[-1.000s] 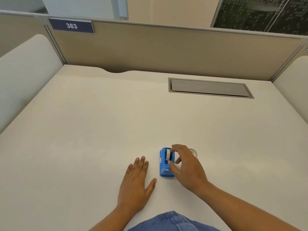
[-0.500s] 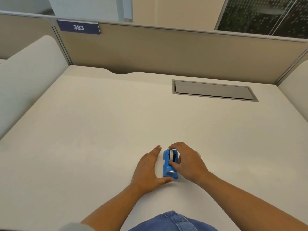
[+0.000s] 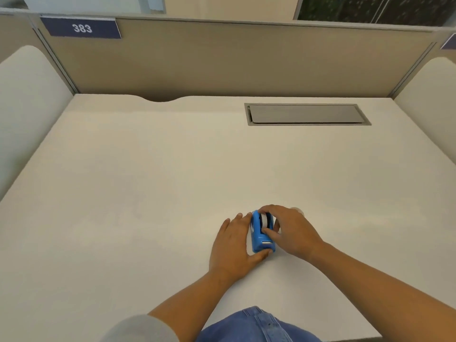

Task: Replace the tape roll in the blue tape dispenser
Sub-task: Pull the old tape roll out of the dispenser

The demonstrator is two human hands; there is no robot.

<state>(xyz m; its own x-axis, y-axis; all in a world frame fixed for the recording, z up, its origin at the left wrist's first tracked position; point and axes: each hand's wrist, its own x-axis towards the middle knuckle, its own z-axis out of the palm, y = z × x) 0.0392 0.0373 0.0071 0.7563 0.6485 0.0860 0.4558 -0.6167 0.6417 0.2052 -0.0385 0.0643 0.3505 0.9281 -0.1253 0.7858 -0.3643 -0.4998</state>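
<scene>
While the left hand (image 3: 233, 239) braces the blue tape dispenser (image 3: 261, 233) from its left side, palm and thumb curled loosely against the body, the right hand (image 3: 287, 229) has finger and thumb pinched on the tape roll (image 3: 264, 219) seated in the top. Dispenser sits on the table (image 3: 172, 181), near the front edge. A pale ring-like object (image 3: 297, 210) peeks out behind the right hand; possibly a second roll, cannot confirm.

Judgement: step in hand is lifting the roll out. Keep the left hand pressing the base down, pull the roll straight up, and watch for the loose tape end sticking to the cutter.

Versus one second ago: left hand lay flat, apart from the dispenser; it now touches it. Right hand's grip is much as before.
</scene>
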